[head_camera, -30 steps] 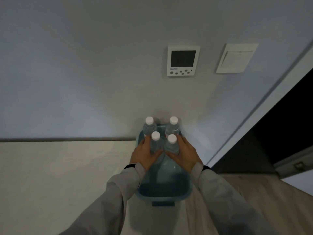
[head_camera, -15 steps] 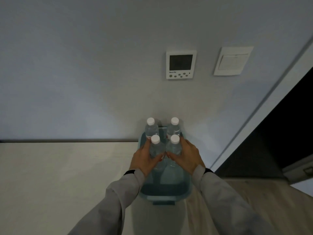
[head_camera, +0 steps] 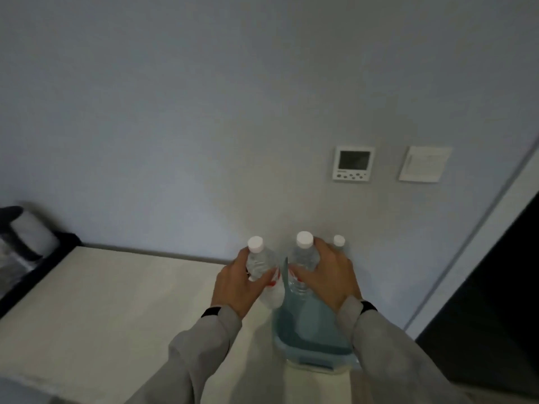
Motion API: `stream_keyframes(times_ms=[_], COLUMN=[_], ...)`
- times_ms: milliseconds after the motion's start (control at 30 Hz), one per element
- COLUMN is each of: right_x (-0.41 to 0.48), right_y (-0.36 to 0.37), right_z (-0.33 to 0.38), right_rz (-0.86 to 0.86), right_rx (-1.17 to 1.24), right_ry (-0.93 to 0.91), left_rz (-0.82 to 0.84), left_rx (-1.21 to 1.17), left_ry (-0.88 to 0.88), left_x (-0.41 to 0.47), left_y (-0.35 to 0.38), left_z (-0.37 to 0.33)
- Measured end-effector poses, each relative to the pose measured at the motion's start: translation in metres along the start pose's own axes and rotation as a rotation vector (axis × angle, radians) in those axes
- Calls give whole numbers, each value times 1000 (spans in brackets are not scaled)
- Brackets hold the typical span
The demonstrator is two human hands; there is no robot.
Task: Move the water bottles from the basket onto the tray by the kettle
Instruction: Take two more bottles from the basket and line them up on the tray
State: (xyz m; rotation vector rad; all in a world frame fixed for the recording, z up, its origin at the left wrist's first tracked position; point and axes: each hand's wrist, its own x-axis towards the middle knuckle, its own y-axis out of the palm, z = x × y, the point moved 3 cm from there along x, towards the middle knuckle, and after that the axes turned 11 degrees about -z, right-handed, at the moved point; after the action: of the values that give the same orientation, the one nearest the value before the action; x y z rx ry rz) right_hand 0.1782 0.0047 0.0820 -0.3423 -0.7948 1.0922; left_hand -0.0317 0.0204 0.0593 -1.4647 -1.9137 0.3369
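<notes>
Pale tabletop runs under a grey wall. At lower centre, the left hand has its grip closed around a water bottle left of the blue basket. The right hand clasps a second bottle above the basket; a third bottle stands behind. A kettle sits on a dark tray at far left.

Thermostat panel and wall switch sitting side by side on grey wall; pale countertop running below; dark doorway showing at right.
</notes>
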Motion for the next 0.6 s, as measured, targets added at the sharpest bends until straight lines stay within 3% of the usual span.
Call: stream_keyframes(times_ms=[233, 600], right_x=[-39, -158], right_y=[77, 260], right_z=[119, 329], right_rz=[113, 325], right_rx=[46, 192], right_ry=[-100, -168], left_rz=[-164, -347], left_rx=[54, 241], left_ry=[-16, -169], left_x=[-18, -71], left_y=[-137, -388], left_z=[71, 244])
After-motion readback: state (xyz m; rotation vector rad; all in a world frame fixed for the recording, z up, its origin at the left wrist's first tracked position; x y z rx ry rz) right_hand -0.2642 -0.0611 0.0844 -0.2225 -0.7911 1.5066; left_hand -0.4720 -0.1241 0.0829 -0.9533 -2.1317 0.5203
